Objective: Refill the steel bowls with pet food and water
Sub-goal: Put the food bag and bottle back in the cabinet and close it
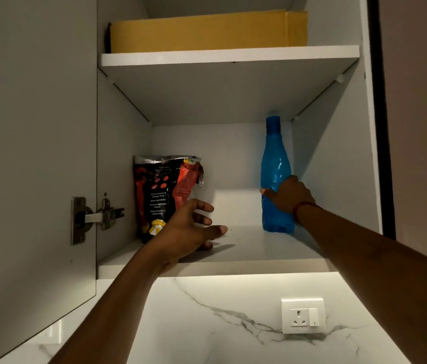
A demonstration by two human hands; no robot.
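On the lower shelf [246, 249], the right hand [290, 195] grips the upright blue bottle [275, 161] around its middle, at 3 o'clock. At 9 o'clock stands the pet food bag [161, 189]; the left hand [188, 231], fingers spread and holding nothing, is just beside it.

A capped blue bottle [275, 177] stands upright right of the crumpled red-black pet food bag [165, 193].

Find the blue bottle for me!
Head view: the blue bottle stands at the right of the lower shelf, held by the right hand, with the pet food bag to its left.
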